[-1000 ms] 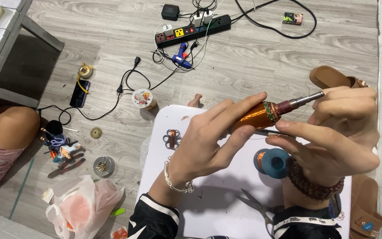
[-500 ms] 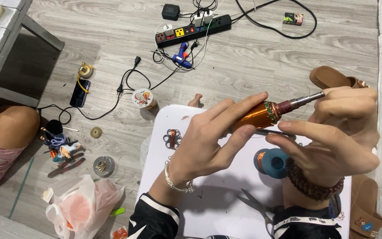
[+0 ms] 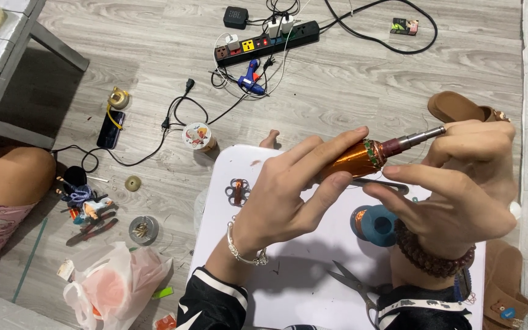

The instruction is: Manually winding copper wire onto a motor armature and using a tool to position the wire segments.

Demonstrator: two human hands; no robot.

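the left hand rose from the lower centre of the frame, wrist bent back, its fingers stretched up and right along a copper-wound cylinder and its thumb pressed under it, so the cylinder was gripped and held tilted above the white desk. the cylinder sat right of centre in the frame, its dark collar and metal shaft pointing toward the upper right. the right hand came in from the lower right, palm turned toward the left hand; its upper fingers were curled around the tip of the shaft, while a lower finger reached left, just beneath the cylinder. a beaded bracelet circled the right wrist and a thin silver one the left. below the hands, on the desk, lay a blue spool with copper wire and, near the bottom edge, a pair of scissors. a power strip lay on the wooden floor at top centre.
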